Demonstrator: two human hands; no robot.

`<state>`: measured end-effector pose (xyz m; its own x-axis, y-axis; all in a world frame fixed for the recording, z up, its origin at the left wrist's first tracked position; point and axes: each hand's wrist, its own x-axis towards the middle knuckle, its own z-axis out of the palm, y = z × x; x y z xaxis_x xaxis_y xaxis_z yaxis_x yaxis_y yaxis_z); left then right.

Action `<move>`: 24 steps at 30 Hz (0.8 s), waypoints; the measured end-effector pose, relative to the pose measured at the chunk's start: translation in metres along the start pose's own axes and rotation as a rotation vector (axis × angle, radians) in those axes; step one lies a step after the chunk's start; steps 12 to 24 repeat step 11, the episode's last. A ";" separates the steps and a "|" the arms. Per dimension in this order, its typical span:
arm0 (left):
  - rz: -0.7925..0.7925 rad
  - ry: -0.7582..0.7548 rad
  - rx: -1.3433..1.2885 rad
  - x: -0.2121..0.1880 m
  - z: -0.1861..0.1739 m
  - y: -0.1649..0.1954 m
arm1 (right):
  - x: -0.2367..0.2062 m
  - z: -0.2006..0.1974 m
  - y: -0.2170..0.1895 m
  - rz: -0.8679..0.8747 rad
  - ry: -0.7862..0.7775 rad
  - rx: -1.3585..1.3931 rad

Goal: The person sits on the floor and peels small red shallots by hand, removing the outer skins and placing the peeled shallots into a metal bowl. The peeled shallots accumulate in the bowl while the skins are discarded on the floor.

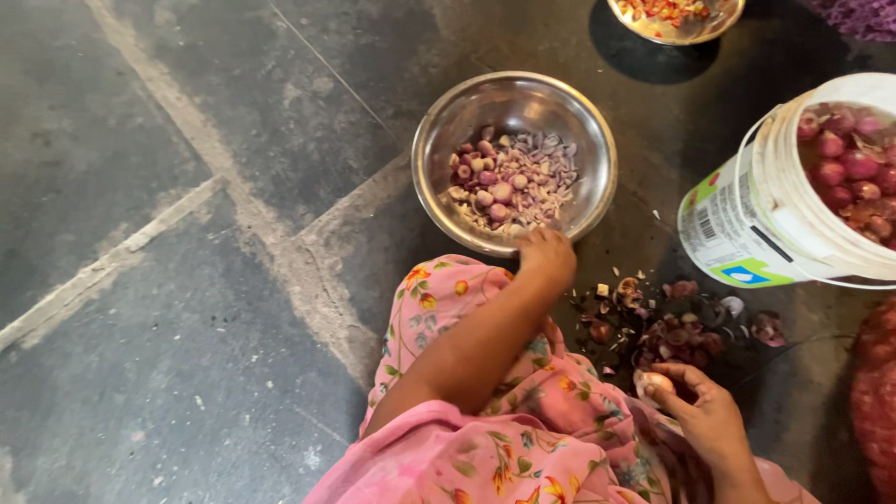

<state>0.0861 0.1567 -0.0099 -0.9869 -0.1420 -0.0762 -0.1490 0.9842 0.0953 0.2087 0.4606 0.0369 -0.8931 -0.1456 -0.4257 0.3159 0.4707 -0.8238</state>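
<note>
My left hand [547,256] reaches out to the near rim of a steel bowl [439,159] that holds several peeled and cut small onions [509,182]; its fingers are curled at the rim and I cannot see anything in them. Down by my knee, my right hand [698,411] pinches a small pale peeled onion [653,383] at its fingertips. My pink flowered garment [495,439] covers my lap under both arms.
A heap of purple onion skins [672,322] lies on the dark stone floor between the hands. A white plastic bucket [747,215] full of unpeeled red onions stands at right. Another steel bowl [677,19] sits at the top edge. A red mesh sack [873,392] fills the right border.
</note>
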 end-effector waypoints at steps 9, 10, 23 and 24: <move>-0.145 -0.286 -0.015 0.026 0.021 -0.003 | 0.016 -0.008 0.014 0.011 0.057 0.104; -0.143 -0.310 -0.002 0.026 0.013 -0.004 | 0.017 -0.008 0.016 0.016 0.055 0.110; -0.136 -0.312 0.000 0.009 0.010 -0.020 | 0.017 -0.008 0.017 0.022 0.056 0.117; -0.136 -0.312 0.000 0.009 0.010 -0.020 | 0.017 -0.008 0.017 0.022 0.056 0.117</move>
